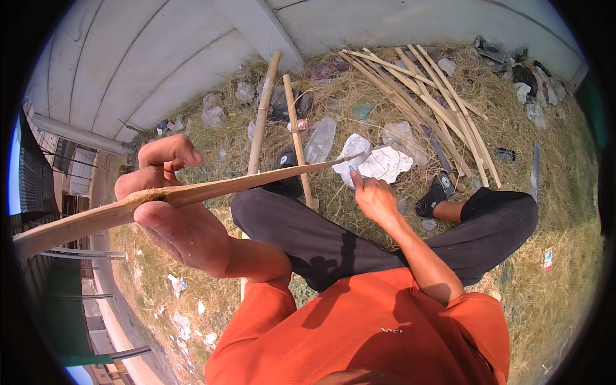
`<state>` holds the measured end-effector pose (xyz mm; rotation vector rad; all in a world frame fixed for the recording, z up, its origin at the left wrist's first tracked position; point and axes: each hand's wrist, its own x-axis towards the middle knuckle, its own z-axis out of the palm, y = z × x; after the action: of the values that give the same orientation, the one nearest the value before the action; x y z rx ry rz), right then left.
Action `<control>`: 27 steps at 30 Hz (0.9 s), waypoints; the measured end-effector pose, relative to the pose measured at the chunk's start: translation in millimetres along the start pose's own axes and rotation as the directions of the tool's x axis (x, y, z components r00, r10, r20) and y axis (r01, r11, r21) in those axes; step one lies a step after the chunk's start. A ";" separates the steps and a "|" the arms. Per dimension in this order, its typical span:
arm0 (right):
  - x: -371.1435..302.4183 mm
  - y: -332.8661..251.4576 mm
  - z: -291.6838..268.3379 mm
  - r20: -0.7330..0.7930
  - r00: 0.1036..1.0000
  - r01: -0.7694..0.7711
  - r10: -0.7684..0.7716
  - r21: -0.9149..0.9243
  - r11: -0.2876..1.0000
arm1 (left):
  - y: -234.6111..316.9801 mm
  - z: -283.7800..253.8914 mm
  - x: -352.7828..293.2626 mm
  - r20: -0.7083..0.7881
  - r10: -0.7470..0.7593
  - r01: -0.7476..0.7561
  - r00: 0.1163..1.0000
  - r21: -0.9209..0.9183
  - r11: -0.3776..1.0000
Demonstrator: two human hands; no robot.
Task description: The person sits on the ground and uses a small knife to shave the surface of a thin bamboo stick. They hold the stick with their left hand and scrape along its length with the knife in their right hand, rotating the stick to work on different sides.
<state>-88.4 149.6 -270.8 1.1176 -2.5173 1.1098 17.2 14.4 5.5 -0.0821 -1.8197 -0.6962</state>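
A long split bamboo strip point(237, 184) slants across the view, its near end large at the left and its far end tapering toward the middle. Around a rough brown node of it, my left hand point(186, 240) grips with the thumb below and bent fingers above. My right hand point(375, 199) is closed near the strip's thin end, apart from it as far as I can tell. A small bluish spot shows at its fingertip; what it holds, if anything, is too small to name. Beyond lie white stone-like chunks point(385, 164).
My crossed legs point(314, 231) are on dry grass. Several bamboo strips point(443, 96) lie at the back right, with a dark blade point(437, 151) among them. A knife point(535, 172) lies far right. Two bamboo poles point(263, 115) extend toward a grey wall point(141, 58). Plastic litter point(321, 140) is scattered about.
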 end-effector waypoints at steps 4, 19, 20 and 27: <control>33.2 -69.9 -77.0 0.402 0.882 -0.401 0.245 0.369 0.838 | -9.8 -4.2 -0.5 0.108 0.036 -0.032 0.994 -0.041 0.999; 35.9 -138.8 -163.9 0.254 0.962 -0.120 -0.099 0.719 0.685 | 1.7 -2.4 -0.9 0.133 0.028 -0.018 0.991 -0.082 0.996; 37.2 -136.4 -163.5 0.259 0.964 -0.140 -0.062 0.690 0.710 | -0.2 1.2 1.2 0.123 0.030 -0.021 0.992 -0.072 0.997; 36.6 -125.8 -183.2 0.335 0.939 -0.203 -0.075 0.718 0.666 | -5.2 -4.8 4.3 0.267 0.093 -0.035 0.959 -0.214 0.976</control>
<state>-51.0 200.2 -54.5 1.5038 -2.3534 2.2914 17.7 6.5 8.1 -0.3928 -1.9927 -0.8613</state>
